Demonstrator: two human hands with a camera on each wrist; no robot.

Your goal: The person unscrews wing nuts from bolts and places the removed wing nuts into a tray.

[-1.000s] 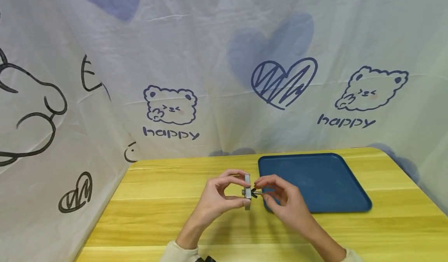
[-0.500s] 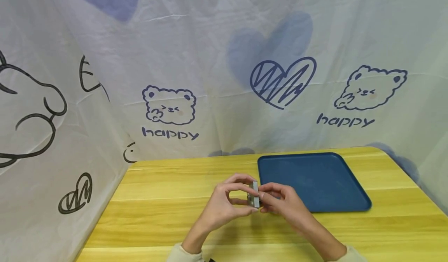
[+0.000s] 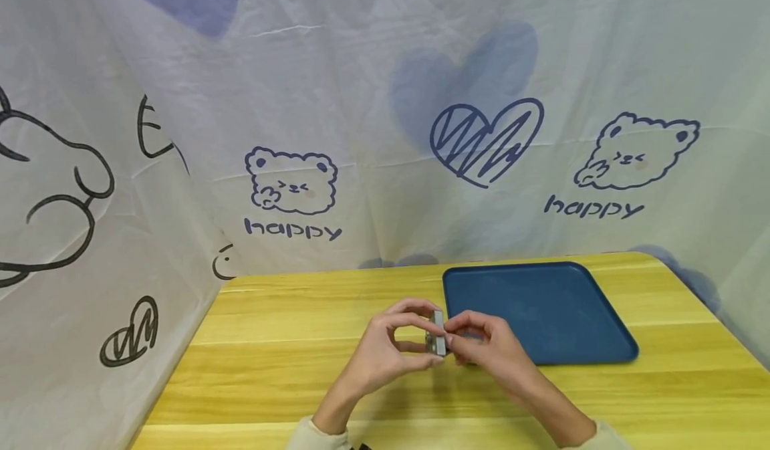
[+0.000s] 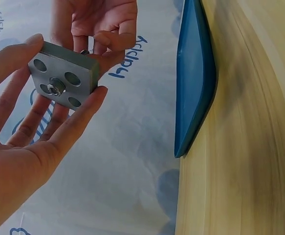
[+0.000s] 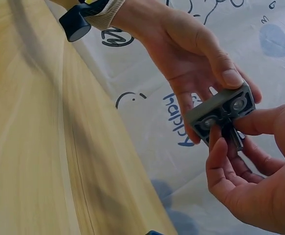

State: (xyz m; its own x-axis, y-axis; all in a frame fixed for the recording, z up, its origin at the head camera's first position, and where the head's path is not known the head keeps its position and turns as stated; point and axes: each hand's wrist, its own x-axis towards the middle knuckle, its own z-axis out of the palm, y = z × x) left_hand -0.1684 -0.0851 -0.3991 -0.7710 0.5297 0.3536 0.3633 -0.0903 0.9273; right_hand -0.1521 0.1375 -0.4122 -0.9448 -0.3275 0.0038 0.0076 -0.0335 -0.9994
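Note:
In the head view my left hand (image 3: 385,346) holds a small grey square block (image 3: 440,333) by its edges, above the table. Its face in the left wrist view shows several round holes and a bolt head (image 4: 56,87) in the middle. On the opposite side the threaded bolt end (image 5: 238,142) sticks out, with a dark wing nut (image 5: 227,129) on it close to the block. My right hand (image 3: 496,346) has its thumb and finger around that wing nut, pinching it. The fingers partly hide the nut.
A blue tray (image 3: 541,313) lies on the yellow wood-grain table (image 3: 271,343), behind and to the right of the hands. A white printed cloth (image 3: 373,102) hangs behind the table and along its left side.
The block and left hand have shifted slightly right and down. My right fingers have closed in on the wing nut beside the block. Over the last half second only the right fingers shift a little.

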